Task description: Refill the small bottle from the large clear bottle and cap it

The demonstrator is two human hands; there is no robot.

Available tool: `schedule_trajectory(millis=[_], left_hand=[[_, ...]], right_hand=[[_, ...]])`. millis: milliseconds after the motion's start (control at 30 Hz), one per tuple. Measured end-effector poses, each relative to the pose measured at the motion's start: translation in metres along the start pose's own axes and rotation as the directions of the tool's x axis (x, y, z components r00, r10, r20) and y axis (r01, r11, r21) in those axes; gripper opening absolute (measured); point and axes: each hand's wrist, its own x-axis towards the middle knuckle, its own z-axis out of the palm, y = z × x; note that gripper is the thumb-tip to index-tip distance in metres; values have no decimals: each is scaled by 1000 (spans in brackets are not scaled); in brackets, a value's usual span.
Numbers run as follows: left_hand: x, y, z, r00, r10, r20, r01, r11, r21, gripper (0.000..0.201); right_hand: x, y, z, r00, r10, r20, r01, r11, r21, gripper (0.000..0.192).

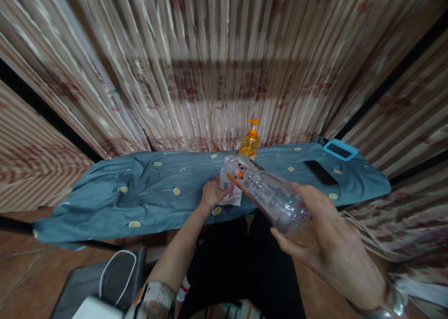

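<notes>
A clear plastic bottle (268,193) with a printed label and an orange stripe lies tilted across the space in front of me. Its near, lower end is between the thumb and fingers of my right hand (331,242). My left hand (212,195) closes at the far end of the bottle, where some fingertips are hidden. Beside its thumb is a small white packet or cloth (234,198) with pink marks; whether that hand touches it too is unclear. Behind the bottle stands an orange pump bottle (249,144), upright.
Blue-grey fabric with yellow motifs (164,169) covers the narrow table. A black phone (320,173) and a blue-framed device (340,150) lie at the right. Striped curtains (217,67) hang behind. At lower left, a white cable (119,274) rests on a dark surface.
</notes>
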Motion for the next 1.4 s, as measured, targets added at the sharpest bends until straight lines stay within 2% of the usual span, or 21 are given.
schedule_trajectory(millis=[500,733,1400], left_hand=[[4,-7,8,996,57,-63,-55,998,38,52],[4,-5,6,999,24,-43,-24,1000,17,53],[3,-3,5,998,39,-39,-38,998,40,53]], right_hand=[[1,1,-2,1000,-13,4,13,1000,9,65],[1,1,-2,1000,-17,5,17,1000,-3,65],[4,3,-3,999,-48,5,48,999,-19,64]])
